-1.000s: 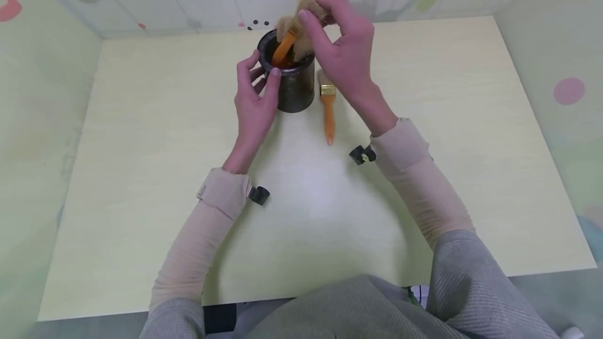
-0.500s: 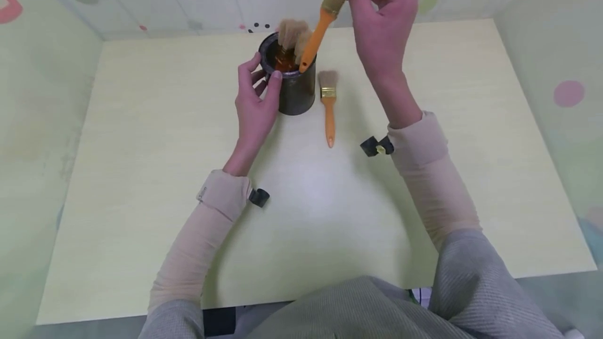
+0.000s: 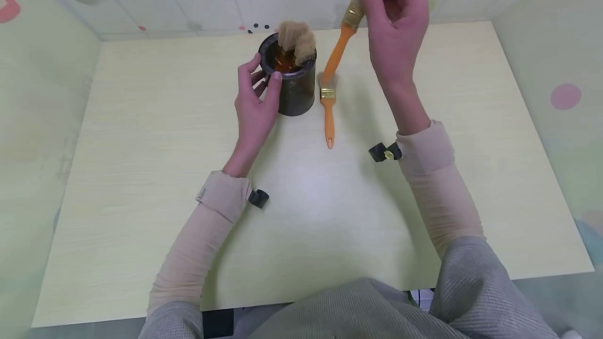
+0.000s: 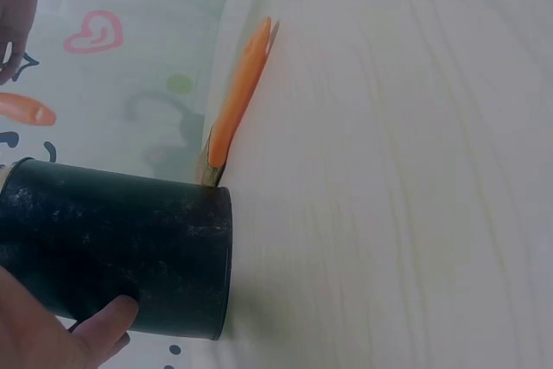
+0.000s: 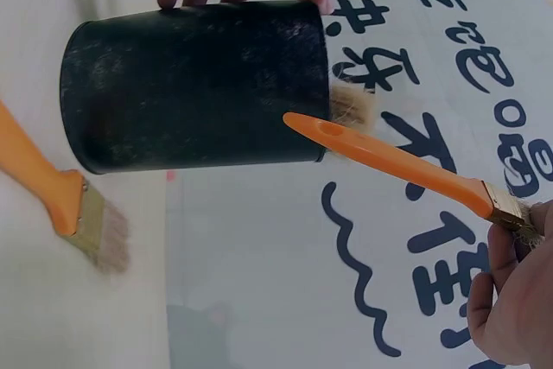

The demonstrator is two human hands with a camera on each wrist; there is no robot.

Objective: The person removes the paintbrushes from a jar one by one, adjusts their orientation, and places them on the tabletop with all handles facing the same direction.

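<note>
A dark metal can (image 3: pixel 294 85) stands on the pale table (image 3: pixel 141 161), with brush bristles (image 3: pixel 296 41) sticking out of its top. My left hand (image 3: pixel 254 98) grips the can's left side, thumb and fingers on the rim and wall. My right hand (image 3: pixel 395 20) is raised above the table to the right of the can. It pinches the bristle end of an orange-handled paintbrush (image 3: pixel 341 46), handle hanging down. In the right wrist view that brush (image 5: pixel 406 166) hangs beside the can (image 5: pixel 199 84). A second orange brush (image 3: pixel 327 106) lies flat on the table right of the can.
Pale walls with coloured shapes close in the table at the back and both sides. The table's front edge is by my body. Bare tabletop (image 3: pixel 471 135) spreads to the right and in front of the can.
My right hand has drawn an orange brush up out of the can and carried it right, clear of the rim. The left hand has kept its hold on the can.
</note>
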